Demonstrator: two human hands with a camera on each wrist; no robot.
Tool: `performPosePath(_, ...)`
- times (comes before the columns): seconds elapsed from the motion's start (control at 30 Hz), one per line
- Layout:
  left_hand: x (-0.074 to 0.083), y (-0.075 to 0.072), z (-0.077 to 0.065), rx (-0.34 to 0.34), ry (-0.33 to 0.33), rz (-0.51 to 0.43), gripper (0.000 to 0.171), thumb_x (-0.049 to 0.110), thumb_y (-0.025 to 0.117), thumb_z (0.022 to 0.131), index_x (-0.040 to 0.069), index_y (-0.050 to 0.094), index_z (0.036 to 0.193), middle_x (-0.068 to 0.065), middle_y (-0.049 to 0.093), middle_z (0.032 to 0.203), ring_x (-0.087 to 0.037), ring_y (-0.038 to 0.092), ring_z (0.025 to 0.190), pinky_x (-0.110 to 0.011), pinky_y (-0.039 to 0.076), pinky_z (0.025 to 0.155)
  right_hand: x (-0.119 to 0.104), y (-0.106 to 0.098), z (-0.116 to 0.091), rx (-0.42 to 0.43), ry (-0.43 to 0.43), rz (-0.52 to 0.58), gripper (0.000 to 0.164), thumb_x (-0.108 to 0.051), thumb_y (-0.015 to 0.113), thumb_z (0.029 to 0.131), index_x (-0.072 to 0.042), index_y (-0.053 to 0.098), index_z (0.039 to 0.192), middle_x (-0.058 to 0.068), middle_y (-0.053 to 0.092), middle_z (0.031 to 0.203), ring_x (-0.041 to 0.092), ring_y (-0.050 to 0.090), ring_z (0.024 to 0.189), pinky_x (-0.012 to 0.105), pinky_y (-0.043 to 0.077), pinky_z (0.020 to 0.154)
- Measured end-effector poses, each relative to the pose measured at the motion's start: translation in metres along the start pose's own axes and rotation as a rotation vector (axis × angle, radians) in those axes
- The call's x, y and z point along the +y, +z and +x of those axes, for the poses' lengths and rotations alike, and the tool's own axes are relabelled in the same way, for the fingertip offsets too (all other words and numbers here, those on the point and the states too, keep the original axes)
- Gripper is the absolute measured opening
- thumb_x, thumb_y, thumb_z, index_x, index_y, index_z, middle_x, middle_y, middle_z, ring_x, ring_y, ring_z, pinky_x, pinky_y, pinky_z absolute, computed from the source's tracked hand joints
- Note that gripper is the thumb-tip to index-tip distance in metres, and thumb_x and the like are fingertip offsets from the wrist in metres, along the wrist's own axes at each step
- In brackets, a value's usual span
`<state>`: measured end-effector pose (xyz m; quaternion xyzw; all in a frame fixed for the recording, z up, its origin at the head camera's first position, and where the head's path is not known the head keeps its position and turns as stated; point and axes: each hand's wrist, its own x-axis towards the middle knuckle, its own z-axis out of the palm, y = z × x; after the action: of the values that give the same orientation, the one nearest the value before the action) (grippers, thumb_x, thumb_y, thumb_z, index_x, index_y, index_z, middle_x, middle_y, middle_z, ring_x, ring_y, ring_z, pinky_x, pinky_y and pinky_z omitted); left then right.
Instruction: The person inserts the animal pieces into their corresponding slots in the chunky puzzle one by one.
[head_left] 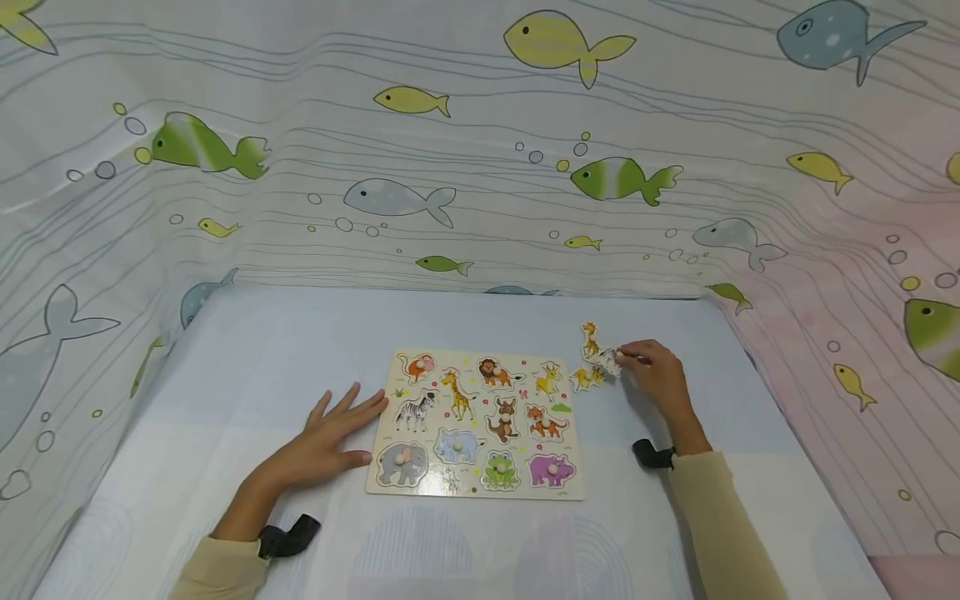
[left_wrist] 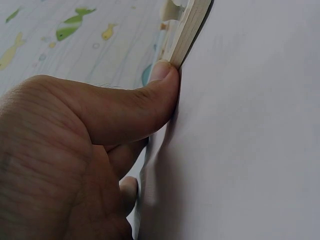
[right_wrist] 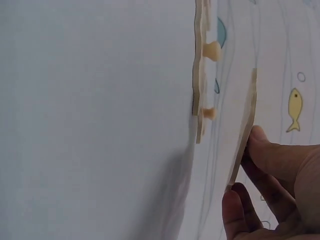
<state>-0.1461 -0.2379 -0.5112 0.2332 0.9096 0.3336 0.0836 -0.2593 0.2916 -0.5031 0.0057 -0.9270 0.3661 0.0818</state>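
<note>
A wooden peg puzzle board (head_left: 450, 350) with animal pictures lies flat on the table. My left hand (head_left: 333, 440) rests at its left side, fingers spread and thumb against the board's edge (left_wrist: 187, 37). My right hand (head_left: 660, 383) pinches a zebra puzzle piece (head_left: 609, 363) between thumb and fingers, right of the board. In the right wrist view the held piece (right_wrist: 246, 120) is tilted, seen edge-on and raised off the table. Next to it lie a giraffe piece (head_left: 589, 335) and a yellowish animal piece (head_left: 585, 379). Knobs stick up from the loose pieces (right_wrist: 196, 80).
Knobbed elephant (head_left: 390, 468), blue rhino (head_left: 468, 450), frog (head_left: 500, 482) and hippo (head_left: 540, 468) pieces sit along the lower part of the board. A fish-patterned curtain (head_left: 480, 225) encloses the back and sides of the pale table (head_left: 315, 333).
</note>
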Motion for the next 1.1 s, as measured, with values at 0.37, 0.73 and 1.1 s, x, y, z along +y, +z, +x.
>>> performPosePath(0.37,-0.003,0.001,0.001,-0.017,-0.022,-0.002,0.082,0.036,0.074,0.085,0.011,0.038,0.154,-0.013,0.034,0.161,-0.049,0.01,0.152,-0.066,-0.008,0.12,-0.024,0.009,-0.01,-0.077,-0.016,-0.015,0.024,-0.023,0.07,0.094,-0.008,0.075,0.112,0.01,0.069,0.119,0.032,0.063,0.113,0.049,0.055,0.091)
performPosePath(0.73,-0.001,0.0,0.002,-0.014,-0.009,-0.006,0.081,0.035,0.073,0.086,0.011,0.038,0.154,-0.014,0.034,0.161,-0.049,0.01,0.152,-0.066,-0.008,0.119,-0.065,0.027,-0.017,-0.155,-0.155,0.002,0.023,-0.022,0.07,0.094,-0.011,0.076,0.114,0.007,0.069,0.118,0.028,0.063,0.108,0.046,0.055,0.087)
performPosePath(1.1,0.002,-0.001,0.001,-0.016,-0.015,-0.013,0.08,0.03,0.074,0.085,0.01,0.039,0.154,-0.014,0.033,0.162,-0.05,0.009,0.152,-0.066,-0.009,0.119,-0.1,0.049,-0.018,-0.216,-0.31,0.018,0.02,-0.019,0.071,0.093,-0.01,0.077,0.11,0.006,0.072,0.111,0.026,0.065,0.104,0.047,0.056,0.088)
